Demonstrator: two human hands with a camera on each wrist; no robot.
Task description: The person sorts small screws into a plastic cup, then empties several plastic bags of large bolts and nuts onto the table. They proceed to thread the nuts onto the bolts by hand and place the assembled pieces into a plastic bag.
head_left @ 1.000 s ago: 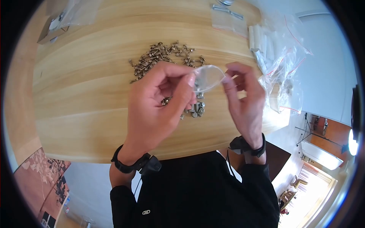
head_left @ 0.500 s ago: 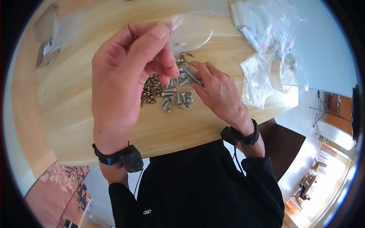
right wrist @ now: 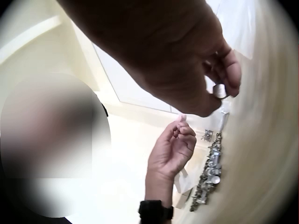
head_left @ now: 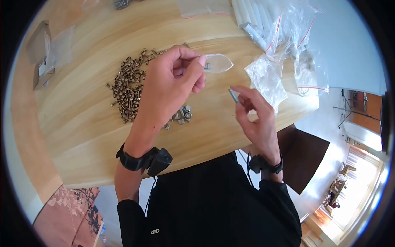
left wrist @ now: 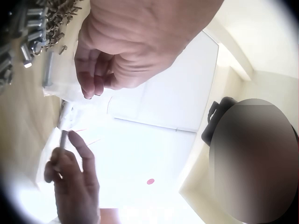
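My left hand (head_left: 170, 84) pinches the edge of a small clear plastic bag (head_left: 221, 62) between thumb and fingers, above the table. The bag's mouth gapes to the right, and a bolt (left wrist: 48, 70) shows inside it in the left wrist view. To the right and lower, my right hand (head_left: 261, 119) holds a silver bolt (head_left: 233, 95) between thumb and fingertips, its shank pointing up and left. The bolt's head (right wrist: 219, 91) shows in the right wrist view. Larger silver bolts (head_left: 184, 114) lie partly hidden below my left forearm.
A wide heap of small brownish bolts (head_left: 128, 90) spreads left of my left hand. Crumpled clear bags (head_left: 267, 80) and white tubes (head_left: 249, 14) lie at the right. An open cardboard box (head_left: 40, 61) sits at the far left, and a flat bag (head_left: 203, 7) at the back.
My right hand has come away from the bolt pile to the right with a bolt in its fingers. My left hand still holds the bag, now lower and farther right of the heap.
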